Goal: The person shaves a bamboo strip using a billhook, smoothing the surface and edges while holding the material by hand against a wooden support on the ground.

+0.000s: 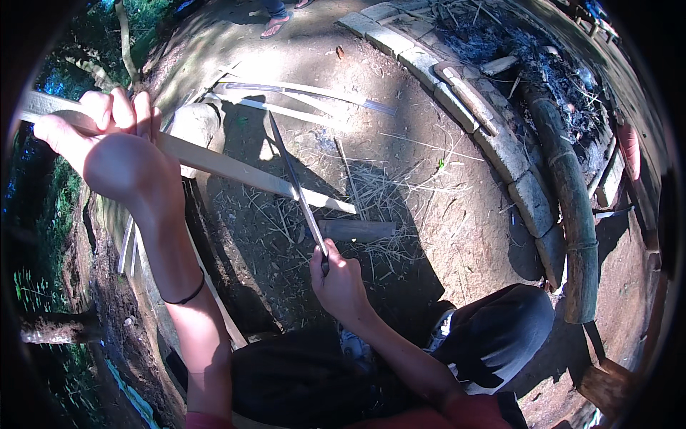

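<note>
My left hand (128, 146), raised at the left, is closed round a long pale bamboo strip (229, 168). The strip slants down to the right, its free end above the littered ground. In the lower middle, my right hand (339, 282) grips the handle of a long-bladed knife (291, 166). Its narrow dark blade points up and slightly left and crosses the strip not far from the free end. The blade appears to touch the strip there.
Thin shavings (382, 189) and a short bamboo piece (357, 229) lie below the strip. Further off are several split strips (307, 94) and a sandalled foot (275, 27). A curved brick border (504, 154) edges an ash heap (500, 43), with a thick bamboo pole (575, 214) at right.
</note>
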Tool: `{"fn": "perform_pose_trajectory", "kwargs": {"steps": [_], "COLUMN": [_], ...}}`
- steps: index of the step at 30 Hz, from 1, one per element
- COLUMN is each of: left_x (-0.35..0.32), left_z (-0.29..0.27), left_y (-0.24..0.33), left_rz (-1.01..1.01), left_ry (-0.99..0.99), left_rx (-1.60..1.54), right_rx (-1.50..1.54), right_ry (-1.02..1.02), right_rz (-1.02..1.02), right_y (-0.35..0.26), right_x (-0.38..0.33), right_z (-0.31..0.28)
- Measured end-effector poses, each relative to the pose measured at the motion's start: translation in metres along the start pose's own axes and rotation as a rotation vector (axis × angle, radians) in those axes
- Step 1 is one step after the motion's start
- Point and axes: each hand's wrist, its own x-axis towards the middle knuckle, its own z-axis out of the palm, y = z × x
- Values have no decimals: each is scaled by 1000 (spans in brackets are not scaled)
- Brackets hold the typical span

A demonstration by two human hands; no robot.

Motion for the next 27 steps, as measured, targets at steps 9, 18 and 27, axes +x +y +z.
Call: {"fn": "perform_pose_trajectory", "kwargs": {"steps": [9, 18, 27], "left_x": [25, 13, 11], "left_z": [-16, -2, -4], "left_y": [-13, -9, -17], "left_rz": [43, 69, 203], "left_ry": [-166, -176, -176], "left_rx": [-14, 8, 9], "right_rx": [96, 58, 22], "right_ry": [11, 42, 42], "right_rz": [25, 94, 144], "right_y": [-2, 23, 44], "right_x": [3, 1, 0], "right_z": [2, 9, 18]}}
